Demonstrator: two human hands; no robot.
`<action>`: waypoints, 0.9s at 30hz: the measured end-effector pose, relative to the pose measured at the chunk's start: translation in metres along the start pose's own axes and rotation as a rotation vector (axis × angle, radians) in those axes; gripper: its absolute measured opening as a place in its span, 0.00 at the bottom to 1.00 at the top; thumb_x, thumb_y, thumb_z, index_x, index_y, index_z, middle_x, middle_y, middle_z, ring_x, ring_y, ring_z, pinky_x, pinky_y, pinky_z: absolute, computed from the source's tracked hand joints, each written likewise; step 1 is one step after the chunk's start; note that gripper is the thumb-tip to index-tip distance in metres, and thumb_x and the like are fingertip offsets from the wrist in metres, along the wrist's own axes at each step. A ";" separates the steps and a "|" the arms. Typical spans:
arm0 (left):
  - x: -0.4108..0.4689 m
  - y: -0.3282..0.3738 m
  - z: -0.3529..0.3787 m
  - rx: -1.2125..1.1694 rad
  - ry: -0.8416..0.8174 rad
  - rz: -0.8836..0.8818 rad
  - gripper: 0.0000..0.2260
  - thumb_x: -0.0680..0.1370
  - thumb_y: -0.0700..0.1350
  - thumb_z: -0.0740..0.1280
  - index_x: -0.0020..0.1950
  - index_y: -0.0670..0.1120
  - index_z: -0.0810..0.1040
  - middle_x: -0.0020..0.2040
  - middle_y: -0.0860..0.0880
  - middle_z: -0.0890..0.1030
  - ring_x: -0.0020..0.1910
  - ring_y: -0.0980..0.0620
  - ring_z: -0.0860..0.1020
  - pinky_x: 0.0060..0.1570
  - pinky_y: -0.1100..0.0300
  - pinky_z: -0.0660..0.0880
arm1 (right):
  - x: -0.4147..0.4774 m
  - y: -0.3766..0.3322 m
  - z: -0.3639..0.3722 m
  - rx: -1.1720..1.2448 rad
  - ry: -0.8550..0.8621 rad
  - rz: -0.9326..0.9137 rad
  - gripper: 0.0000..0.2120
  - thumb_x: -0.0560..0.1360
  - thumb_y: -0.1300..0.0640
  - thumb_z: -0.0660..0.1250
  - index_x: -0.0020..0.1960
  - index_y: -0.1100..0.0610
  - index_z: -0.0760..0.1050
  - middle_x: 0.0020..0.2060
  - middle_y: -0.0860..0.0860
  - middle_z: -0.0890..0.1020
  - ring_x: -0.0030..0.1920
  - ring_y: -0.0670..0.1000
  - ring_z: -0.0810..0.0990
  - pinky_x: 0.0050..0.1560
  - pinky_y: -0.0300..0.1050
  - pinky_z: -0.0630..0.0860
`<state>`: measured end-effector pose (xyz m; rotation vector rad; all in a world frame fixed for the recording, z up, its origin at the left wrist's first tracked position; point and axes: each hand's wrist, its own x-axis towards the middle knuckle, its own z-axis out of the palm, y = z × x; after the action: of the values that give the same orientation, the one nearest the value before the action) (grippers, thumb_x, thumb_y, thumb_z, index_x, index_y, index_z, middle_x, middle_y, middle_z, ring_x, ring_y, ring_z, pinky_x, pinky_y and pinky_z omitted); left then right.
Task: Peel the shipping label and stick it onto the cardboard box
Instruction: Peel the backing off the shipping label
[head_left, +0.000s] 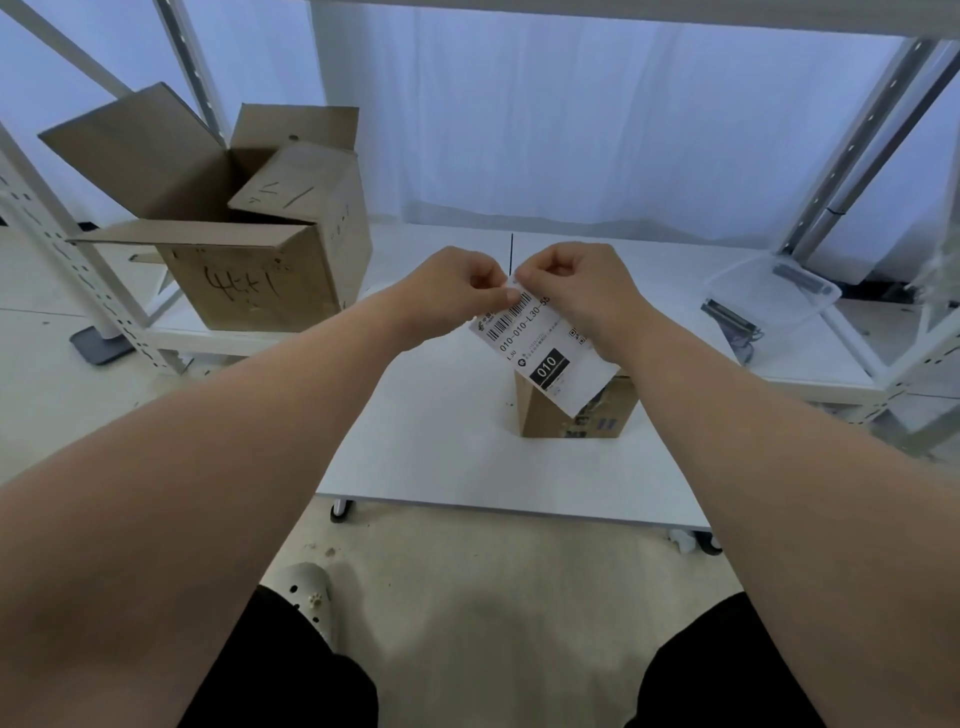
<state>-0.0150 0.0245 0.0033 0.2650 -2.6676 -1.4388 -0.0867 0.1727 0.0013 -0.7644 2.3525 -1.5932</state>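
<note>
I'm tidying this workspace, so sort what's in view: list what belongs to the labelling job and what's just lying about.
In the job:
- shipping label, pinched at its top corner by the left hand and the right hand
- small cardboard box on the white table

Lying about:
- large open cardboard box
- clear plastic container
- metal shelving frame

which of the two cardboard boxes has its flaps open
The big box on the left shelf, with handwriting on its front, has its flaps up. The small box on the table, under the label, is closed.

Large open cardboard carton (244, 249) on white shelving (93, 291), clear plastic tub (774, 288), white table (441, 441)
</note>
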 end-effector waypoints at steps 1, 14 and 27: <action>0.001 0.001 0.000 -0.002 -0.002 0.004 0.12 0.75 0.44 0.70 0.47 0.34 0.78 0.41 0.41 0.78 0.40 0.49 0.71 0.42 0.55 0.66 | 0.001 0.000 0.000 0.005 0.004 -0.001 0.03 0.71 0.54 0.71 0.39 0.52 0.80 0.37 0.50 0.84 0.36 0.50 0.83 0.46 0.51 0.79; 0.008 0.000 0.004 -0.039 -0.005 -0.019 0.04 0.76 0.40 0.68 0.41 0.46 0.76 0.42 0.45 0.79 0.41 0.49 0.76 0.44 0.56 0.72 | 0.003 0.013 -0.004 -0.147 0.009 0.037 0.06 0.71 0.48 0.69 0.37 0.48 0.79 0.39 0.48 0.85 0.44 0.52 0.84 0.56 0.58 0.78; 0.006 0.003 0.008 -0.047 -0.054 -0.053 0.05 0.76 0.39 0.66 0.41 0.47 0.75 0.39 0.50 0.80 0.38 0.56 0.77 0.39 0.66 0.72 | -0.002 0.012 -0.001 -0.190 -0.005 0.033 0.08 0.78 0.54 0.63 0.41 0.54 0.76 0.39 0.51 0.82 0.41 0.53 0.82 0.46 0.50 0.80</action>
<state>-0.0223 0.0312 0.0018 0.2993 -2.6843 -1.5426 -0.0890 0.1778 -0.0095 -0.7599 2.5255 -1.3668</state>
